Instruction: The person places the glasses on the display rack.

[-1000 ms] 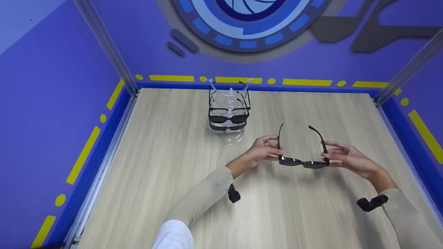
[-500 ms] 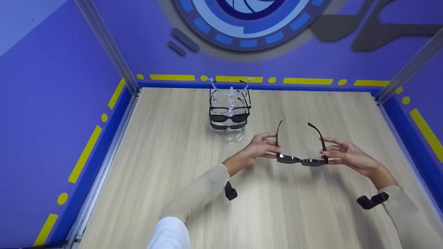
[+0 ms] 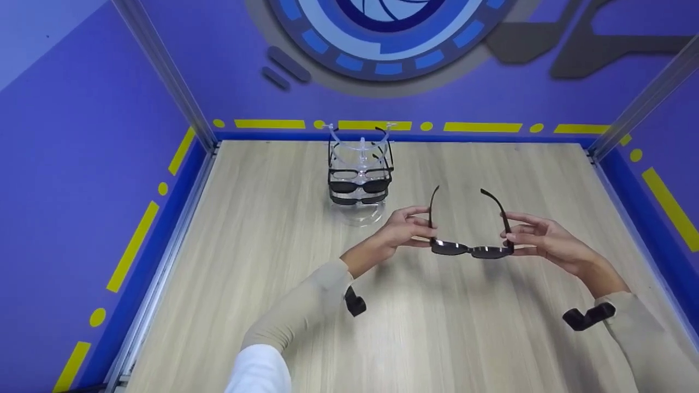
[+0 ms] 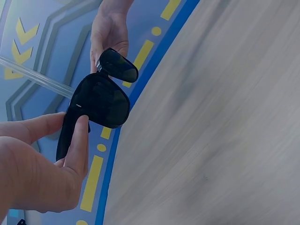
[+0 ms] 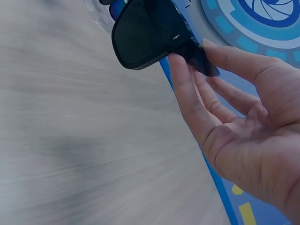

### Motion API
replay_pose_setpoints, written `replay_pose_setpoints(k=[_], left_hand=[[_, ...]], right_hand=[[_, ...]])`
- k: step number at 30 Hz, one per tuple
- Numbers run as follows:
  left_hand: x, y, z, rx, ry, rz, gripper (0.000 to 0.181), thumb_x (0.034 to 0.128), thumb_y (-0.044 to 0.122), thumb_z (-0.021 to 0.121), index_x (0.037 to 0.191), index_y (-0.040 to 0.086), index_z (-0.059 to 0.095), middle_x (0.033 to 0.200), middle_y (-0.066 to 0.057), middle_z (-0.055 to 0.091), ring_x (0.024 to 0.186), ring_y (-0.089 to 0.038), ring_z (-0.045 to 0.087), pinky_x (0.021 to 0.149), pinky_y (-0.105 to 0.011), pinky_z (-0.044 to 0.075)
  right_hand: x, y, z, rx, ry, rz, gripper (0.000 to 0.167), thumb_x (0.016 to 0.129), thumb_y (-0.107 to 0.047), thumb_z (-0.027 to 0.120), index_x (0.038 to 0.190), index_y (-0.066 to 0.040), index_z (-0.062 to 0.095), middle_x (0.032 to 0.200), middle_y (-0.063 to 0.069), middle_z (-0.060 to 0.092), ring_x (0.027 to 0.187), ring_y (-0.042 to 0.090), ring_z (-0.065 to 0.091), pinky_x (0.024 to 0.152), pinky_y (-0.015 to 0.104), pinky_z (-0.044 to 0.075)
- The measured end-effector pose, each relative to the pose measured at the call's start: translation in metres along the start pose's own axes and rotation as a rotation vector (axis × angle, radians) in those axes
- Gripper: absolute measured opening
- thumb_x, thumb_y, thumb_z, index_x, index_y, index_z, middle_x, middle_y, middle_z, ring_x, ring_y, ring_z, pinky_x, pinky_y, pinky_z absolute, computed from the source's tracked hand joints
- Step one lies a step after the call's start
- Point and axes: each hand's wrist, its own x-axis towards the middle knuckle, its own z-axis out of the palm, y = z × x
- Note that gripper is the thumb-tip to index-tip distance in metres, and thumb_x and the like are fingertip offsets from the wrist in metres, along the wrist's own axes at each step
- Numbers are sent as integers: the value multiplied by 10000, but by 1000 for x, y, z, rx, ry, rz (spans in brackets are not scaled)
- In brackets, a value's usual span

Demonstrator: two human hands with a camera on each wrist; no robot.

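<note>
A pair of black sunglasses [image 3: 449, 249] with dark lenses hangs above the table, temples unfolded and pointing toward the back wall. My left hand [image 3: 401, 231] pinches the left temple close to its hinge. On the other side my right hand [image 3: 551, 243] pinches the right temple, also near the hinge. In the left wrist view a thumb and fingers hold the temple beside the dark lens [image 4: 102, 101]. The right wrist view has fingertips and thumb on the frame's corner by the lens [image 5: 147, 35]. Left of the hands stands a clear display stand [image 3: 362, 155] bearing several glasses.
On the stand, black clear-lens glasses [image 3: 345, 174] sit above two pairs with dark lenses, the upper being sunglasses [image 3: 343, 187]. Its round clear base [image 3: 357, 217] rests on the wooden table [image 3: 262, 218]. Blue-purple panels [image 3: 98, 136] border the table at the back and sides.
Both hands, holding the sunglasses, have moved slightly left and toward the back of the table. The stand and its glasses have stayed in place.
</note>
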Motion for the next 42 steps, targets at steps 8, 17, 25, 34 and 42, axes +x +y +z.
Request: replay_pose_setpoints(k=[8, 17, 25, 34, 42], left_hand=[[-9, 12, -4, 1, -2, 22, 601, 881, -94, 713, 1436, 66, 545, 1074, -103, 738, 1049, -260, 733, 905, -405, 626], [-20, 27, -10, 2, -6, 32, 637, 886, -77, 722, 1469, 79, 518, 1027, -47, 723, 963, -191, 731, 909, -399, 624], [-27, 40, -13, 11, -9, 34, 639, 895, -67, 718, 1479, 97, 514, 1040, -50, 715, 1007, -220, 728, 925, -404, 619], [-33, 53, -16, 17, -32, 72, 682, 899, -81, 701, 1516, 89, 465, 1027, -24, 699, 976, -175, 712, 960, -426, 603], [-37, 59, -17, 16, -44, 105, 688, 904, -92, 688, 1528, 62, 444, 1106, -99, 720, 1072, -245, 718, 952, -426, 606]], right_hand=[[2, -11, 7, 27, 22, -4, 511, 1022, -4, 567, 1506, -129, 461, 1156, -22, 764, 1098, 96, 716, 892, 289, 618], [6, -24, 16, 39, 58, -19, 502, 1023, -29, 586, 1504, -109, 469, 1171, -23, 755, 1098, 103, 716, 894, 276, 615], [6, -35, 20, 64, 71, -57, 480, 1024, -28, 584, 1483, -130, 489, 1169, -8, 756, 1083, 106, 723, 896, 280, 616], [10, -45, 25, 166, 61, -95, 424, 1018, 25, 563, 1392, -175, 564, 1134, 20, 753, 1070, 123, 729, 895, 299, 620], [9, -51, 27, 217, 52, -129, 432, 1023, 49, 533, 1396, -166, 571, 1133, 46, 743, 1064, 147, 734, 894, 308, 622]])
